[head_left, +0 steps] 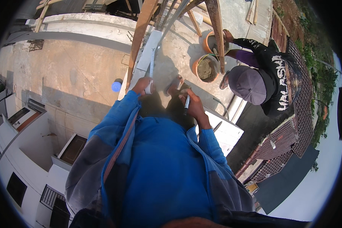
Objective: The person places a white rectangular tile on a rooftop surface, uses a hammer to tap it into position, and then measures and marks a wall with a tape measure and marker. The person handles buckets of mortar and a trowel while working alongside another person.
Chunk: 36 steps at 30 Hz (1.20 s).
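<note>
My left hand (141, 86) is closed around a tape measure. Its pale blade (152, 64) runs away from me along the right edge of a row of light grey blocks (145, 59). A marker-like pen (186, 103) with a dark lower end sits in my closed right hand (196, 104), held over my right thigh. Below, my sandalled feet show between the two hands. On the right, a co-worker in a grey cap (247, 84) reaches one hand (228, 36) to an orange bucket (209, 41); another orange bucket (197, 67) holds grey mortar (206, 71).
Wooden posts (141, 41) rise on both sides of the blocks. A blue round container (116, 86) is at lower ground on the left. A white slab-like surface (228, 131) lies right of my right arm. Tiled roofs (302, 95) stand beyond the co-worker.
</note>
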Each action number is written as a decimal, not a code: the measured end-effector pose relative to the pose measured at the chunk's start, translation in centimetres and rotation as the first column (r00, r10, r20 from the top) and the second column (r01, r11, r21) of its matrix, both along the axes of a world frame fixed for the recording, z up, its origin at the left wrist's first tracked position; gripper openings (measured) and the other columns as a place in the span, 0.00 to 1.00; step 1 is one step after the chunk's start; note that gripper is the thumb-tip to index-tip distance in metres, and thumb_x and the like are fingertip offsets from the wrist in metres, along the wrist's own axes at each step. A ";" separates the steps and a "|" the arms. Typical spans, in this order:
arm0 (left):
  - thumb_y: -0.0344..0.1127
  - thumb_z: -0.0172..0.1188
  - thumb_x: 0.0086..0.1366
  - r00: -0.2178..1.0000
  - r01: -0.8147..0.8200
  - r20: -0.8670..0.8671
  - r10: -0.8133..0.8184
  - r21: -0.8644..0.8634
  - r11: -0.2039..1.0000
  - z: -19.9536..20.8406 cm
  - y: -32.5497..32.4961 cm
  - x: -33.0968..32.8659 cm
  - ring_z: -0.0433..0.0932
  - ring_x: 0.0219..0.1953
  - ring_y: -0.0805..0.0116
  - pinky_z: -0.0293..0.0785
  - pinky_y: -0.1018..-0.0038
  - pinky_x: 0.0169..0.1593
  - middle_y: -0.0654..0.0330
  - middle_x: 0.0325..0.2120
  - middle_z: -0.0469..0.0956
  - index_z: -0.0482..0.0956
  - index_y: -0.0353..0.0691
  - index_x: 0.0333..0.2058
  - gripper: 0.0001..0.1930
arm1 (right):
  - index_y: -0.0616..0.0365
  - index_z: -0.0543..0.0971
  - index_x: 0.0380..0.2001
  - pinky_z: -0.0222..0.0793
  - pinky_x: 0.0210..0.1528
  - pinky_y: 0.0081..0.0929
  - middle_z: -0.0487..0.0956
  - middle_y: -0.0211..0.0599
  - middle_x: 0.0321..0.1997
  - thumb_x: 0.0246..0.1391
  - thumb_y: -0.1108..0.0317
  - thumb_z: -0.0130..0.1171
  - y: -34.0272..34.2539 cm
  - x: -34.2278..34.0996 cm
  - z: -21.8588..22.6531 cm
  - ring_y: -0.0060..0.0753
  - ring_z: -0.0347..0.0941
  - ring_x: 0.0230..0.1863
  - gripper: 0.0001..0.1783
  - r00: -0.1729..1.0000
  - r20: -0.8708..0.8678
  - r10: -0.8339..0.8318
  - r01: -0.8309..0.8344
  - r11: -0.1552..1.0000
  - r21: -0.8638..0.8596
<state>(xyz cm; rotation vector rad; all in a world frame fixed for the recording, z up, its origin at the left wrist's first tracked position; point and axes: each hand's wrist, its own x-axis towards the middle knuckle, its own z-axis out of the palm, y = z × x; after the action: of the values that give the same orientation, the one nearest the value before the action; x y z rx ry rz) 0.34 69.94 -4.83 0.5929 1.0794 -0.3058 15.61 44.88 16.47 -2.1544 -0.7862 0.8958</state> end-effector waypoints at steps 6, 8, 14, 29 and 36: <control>0.37 0.49 0.81 0.938 -0.332 0.023 0.346 -0.231 0.915 1.1 -5.8 7.8 0.78 0.27 0.70 0.81 0.67 0.33 0.60 0.31 0.78 0.78 0.33 0.51 0.13 | 0.58 0.76 0.48 0.78 0.40 0.30 0.85 0.40 0.41 0.65 0.64 0.71 6.0 0.8 -16.8 0.29 0.83 0.40 0.17 0.947 -0.238 -0.217 0.249 0.962 0.110; 0.37 0.50 0.81 0.882 -0.417 0.133 0.452 -0.229 0.880 -4.0 -7.0 9.7 0.78 0.29 0.72 0.79 0.71 0.36 0.61 0.32 0.79 0.78 0.34 0.51 0.13 | 0.58 0.75 0.48 0.79 0.40 0.30 0.85 0.39 0.40 0.65 0.63 0.71 8.0 2.8 -21.7 0.27 0.82 0.39 0.17 0.932 -0.292 -0.212 0.279 0.938 0.208; 0.41 0.53 0.82 0.932 -0.305 0.177 0.317 -0.093 0.948 -11.9 -6.3 14.4 0.77 0.48 0.69 0.78 0.67 0.49 0.61 0.49 0.78 0.74 0.41 0.61 0.16 | 0.58 0.75 0.50 0.81 0.41 0.37 0.86 0.45 0.39 0.62 0.65 0.68 6.8 8.7 -33.7 0.38 0.86 0.38 0.18 0.974 -0.168 -0.153 0.176 0.976 0.127; 0.47 0.48 0.84 0.315 -0.482 0.611 0.727 -0.556 0.677 -27.3 -6.8 26.8 0.77 0.58 0.57 0.79 0.55 0.60 0.59 0.53 0.71 0.70 0.49 0.60 0.15 | 0.53 0.74 0.43 0.73 0.41 0.53 0.79 0.46 0.35 0.52 0.61 0.73 9.8 16.0 -30.0 0.58 0.80 0.42 0.20 0.418 0.849 0.323 -0.243 0.940 -0.239; 0.47 0.49 0.84 0.055 -0.543 0.509 0.859 -0.707 0.454 -27.4 -4.2 27.8 0.79 0.55 0.60 0.77 0.55 0.59 0.62 0.51 0.75 0.73 0.45 0.53 0.13 | 0.47 0.75 0.42 0.71 0.39 0.46 0.78 0.35 0.33 0.54 0.66 0.66 17.6 13.7 -27.5 0.46 0.80 0.41 0.14 -0.091 0.856 0.509 -0.433 0.754 -0.494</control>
<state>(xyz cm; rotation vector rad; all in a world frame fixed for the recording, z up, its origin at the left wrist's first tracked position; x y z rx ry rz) 28.17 65.76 -32.27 -0.2452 0.1770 0.7102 29.35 62.47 -11.07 -2.3200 -2.3701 -0.6133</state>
